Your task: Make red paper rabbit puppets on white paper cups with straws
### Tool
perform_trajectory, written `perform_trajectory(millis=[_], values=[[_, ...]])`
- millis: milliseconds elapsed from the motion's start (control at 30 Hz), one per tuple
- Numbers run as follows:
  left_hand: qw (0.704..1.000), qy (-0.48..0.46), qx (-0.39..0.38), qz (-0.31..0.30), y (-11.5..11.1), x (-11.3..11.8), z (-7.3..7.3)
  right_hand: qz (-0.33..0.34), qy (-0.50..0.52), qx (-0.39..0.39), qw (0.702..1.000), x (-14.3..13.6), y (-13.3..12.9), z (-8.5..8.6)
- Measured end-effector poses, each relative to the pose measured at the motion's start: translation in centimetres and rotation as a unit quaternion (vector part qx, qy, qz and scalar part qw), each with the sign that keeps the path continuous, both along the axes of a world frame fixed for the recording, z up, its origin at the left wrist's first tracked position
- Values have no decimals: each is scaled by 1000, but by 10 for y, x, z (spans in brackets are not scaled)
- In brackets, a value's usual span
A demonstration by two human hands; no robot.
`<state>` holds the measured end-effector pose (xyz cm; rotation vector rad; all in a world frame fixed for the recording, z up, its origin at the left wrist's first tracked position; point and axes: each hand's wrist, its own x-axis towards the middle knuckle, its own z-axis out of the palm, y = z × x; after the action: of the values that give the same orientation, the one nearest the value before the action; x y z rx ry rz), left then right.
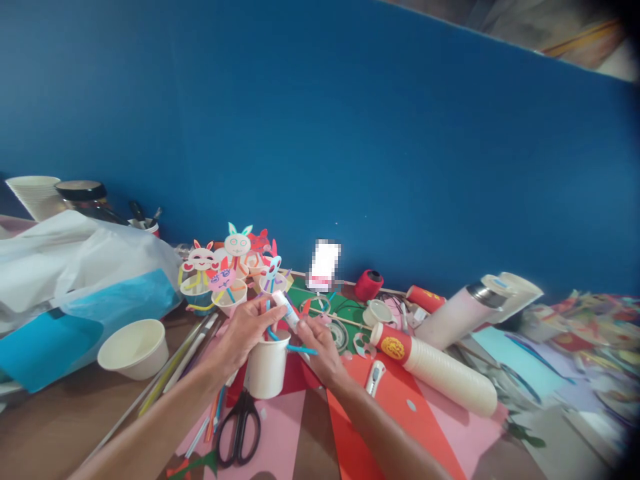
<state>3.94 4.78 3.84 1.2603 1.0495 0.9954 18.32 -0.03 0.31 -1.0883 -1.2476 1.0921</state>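
A white glue stick is tilted between my two hands, above a white paper cup. My left hand is closed, its thumb and fingers at the upper end of the glue stick. The fingers of my right hand close round its lower end. Blue strips stick out from the cup's rim, and a red pointed piece shows behind my right fingers. Black-handled scissors lie in front of the cup, their blades partly hidden.
Paper cups with animal-face figures stand behind my left hand. A white bowl sits at left. Right are a utility knife, a long stack of cups and a thermos. A blue panel rises behind.
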Motion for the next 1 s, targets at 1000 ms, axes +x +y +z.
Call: perform_trajectory(millis=[1000], values=[[970,-56,-86,-222,-16,13,-3,-196,138,104,965,27,7,33]])
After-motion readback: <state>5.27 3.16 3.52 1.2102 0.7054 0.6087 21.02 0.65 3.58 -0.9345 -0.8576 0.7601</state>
